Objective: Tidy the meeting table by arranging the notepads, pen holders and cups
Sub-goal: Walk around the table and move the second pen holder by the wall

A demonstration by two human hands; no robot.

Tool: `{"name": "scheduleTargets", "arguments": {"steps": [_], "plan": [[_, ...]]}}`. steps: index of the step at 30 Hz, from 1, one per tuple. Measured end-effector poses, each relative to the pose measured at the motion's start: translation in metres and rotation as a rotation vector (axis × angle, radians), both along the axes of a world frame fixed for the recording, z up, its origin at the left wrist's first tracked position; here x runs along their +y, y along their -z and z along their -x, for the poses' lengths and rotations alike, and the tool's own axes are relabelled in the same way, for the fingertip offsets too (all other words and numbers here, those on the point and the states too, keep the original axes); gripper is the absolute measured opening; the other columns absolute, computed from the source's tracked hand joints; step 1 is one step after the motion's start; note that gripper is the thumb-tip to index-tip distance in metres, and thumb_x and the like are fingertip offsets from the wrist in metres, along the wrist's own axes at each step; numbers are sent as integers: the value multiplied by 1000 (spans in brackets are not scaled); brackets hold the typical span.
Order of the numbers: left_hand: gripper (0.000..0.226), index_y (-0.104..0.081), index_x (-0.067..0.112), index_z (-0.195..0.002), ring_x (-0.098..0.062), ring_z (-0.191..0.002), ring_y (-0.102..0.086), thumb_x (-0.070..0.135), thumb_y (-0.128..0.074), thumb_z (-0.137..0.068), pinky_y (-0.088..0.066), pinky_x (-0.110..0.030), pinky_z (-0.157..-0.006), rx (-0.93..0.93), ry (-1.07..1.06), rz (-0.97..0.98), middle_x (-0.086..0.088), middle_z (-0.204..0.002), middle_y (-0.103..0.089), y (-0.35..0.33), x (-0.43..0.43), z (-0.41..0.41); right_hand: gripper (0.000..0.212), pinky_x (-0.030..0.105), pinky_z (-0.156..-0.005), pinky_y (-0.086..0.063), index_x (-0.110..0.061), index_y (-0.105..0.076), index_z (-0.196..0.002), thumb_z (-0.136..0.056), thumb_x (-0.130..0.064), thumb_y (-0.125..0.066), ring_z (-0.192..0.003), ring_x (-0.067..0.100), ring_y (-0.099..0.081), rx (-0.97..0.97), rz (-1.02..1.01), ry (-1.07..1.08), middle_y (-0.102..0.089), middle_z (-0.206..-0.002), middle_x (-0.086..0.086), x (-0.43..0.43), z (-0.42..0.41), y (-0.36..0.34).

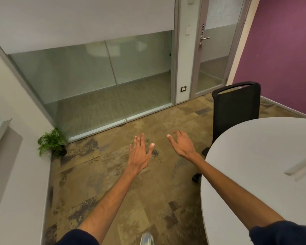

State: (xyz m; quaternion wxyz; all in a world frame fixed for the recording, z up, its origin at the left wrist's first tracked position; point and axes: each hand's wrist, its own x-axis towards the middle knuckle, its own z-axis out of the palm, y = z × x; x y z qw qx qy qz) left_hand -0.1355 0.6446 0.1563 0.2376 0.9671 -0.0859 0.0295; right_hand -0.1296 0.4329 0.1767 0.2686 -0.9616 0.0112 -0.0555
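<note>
Both hands are held out empty, fingers spread and straight: the left hand [140, 154] and the right hand [183, 145] are stretched palm-down over the patterned carpet [131, 200], off the left edge of the meeting table [254, 156], with nothing gripped or touched. The right forearm is carried across the table's near left edge. No notepads, pen holders or cups can be seen on the part of the surface that is in view, so their places and looks cannot be told; only a pale, flat streak [298, 167] is made out near the right edge, and what it is cannot be decided. The surface itself is shown as smooth, light grey and round-edged, and sliding on it is judged to be easy. Notepads are expected to be light and bendable, best taken flat by an edge; pen holders are judged liable to tip and are better clasped low round the body; cups are presumed breakable and should be held round the wall. A black office chair [236, 110] is stood at the table's far left edge, and a potted plant [51, 144] is set by the glass partition [95, 76].
</note>
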Motion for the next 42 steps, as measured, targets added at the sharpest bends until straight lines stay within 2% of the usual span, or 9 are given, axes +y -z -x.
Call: {"name": "scheduleTargets", "arguments": {"steps": [5, 16, 21, 23, 29, 33, 39, 42], "plan": [[74, -9, 17, -156, -23, -151, -1, 62, -18, -98, -5, -50, -122, -38, 58, 2, -7, -163, -12, 9, -2, -108, 60, 42, -101, -40, -10, -48, -134, -99, -56, -29, -123, 26, -46, 13, 26, 34, -51, -135, 11, -7, -98, 6], [74, -8, 14, -156, -22, -151, -4, 61, -16, -98, -8, -48, -121, -109, 130, -83, -7, -163, -11, -25, 1, -361, 64, 44, -105, -39, -8, -45, -138, -99, -56, -29, -127, 29, -45, -24, -29, 157, -48, -139, 14, -11, -310, -20], [75, -9, 15, -156, -21, -151, 3, 62, -10, -97, -4, -45, -123, -93, 207, -157, -7, -163, 3, -12, -19, -434, 65, 42, -105, -37, -7, -44, -139, -99, -56, -29, -130, 29, -42, 13, -15, 205, -46, -142, 14, -33, -381, -18], [74, -11, 16, -156, -22, -151, 3, 61, -11, -97, -2, -43, -123, -87, 228, -163, -8, -163, 3, -2, -30, -465, 64, 41, -103, -38, -6, -45, -137, -99, -54, -29, -126, 29, -44, 9, 1, 222, -48, -138, 15, -47, -413, -17], [72, -9, 12, -156, -19, -151, 5, 57, -18, -100, 1, -40, -123, -81, 276, -142, -7, -164, -2, 12, -82, -579, 60, 44, -102, -39, -6, -47, -134, -100, -53, -31, -127, 29, -42, -16, -24, 278, -49, -137, 14, -96, -527, -10], [73, -11, 10, -156, -21, -151, 4, 57, -19, -100, -3, -45, -123, -45, 299, -175, -9, -164, -2, 13, -132, -669, 63, 48, -102, -40, -8, -44, -137, -99, -56, -29, -128, 29, -42, -24, -17, 306, -47, -139, 12, -142, -597, -6], [73, -17, 12, -155, -24, -151, -6, 58, -19, -99, -5, -49, -122, -101, 391, -188, -10, -163, -13, -12, -222, -785, 69, 47, -106, -39, -11, -36, -145, -97, -60, -26, -131, 32, -43, 4, 6, 416, -40, -148, 13, -238, -682, -9], [73, -21, 8, -153, -26, -150, -13, 58, -23, -100, -5, -49, -122, -115, 426, -209, -14, -160, -20, -14, -267, -829, 71, 44, -110, -34, -10, -29, -149, -98, -59, -26, -139, 31, -35, 23, 14, 472, -32, -154, 13, -282, -714, -7]]}}
